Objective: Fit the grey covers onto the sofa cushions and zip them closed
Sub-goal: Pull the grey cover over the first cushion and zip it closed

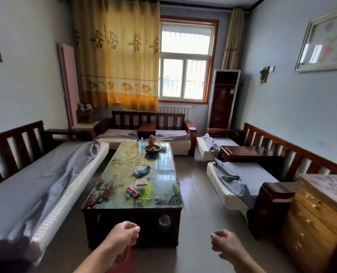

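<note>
A long white cushion (69, 196) lies on the left wooden sofa, with a grey cover (26, 186) pulled partly over it and its front edge bare. On the right sofa, two white cushions (220, 186) also sit half inside rumpled grey covers (240, 174). The far sofa under the window holds two more cushions with grey covers (171, 135) on top. My left hand (124, 232) and my right hand (222, 243) hover low in front of the coffee table, both loosely curled, holding nothing and touching no cushion.
A glass-topped coffee table (124, 201) fills the middle, carrying a bowl (153, 149), a bottle, a small box and clips. A wooden chest of drawers (317, 211) stands at the right. Tiled floor runs along both sides of the table. A tall air conditioner (222, 99) stands by the window.
</note>
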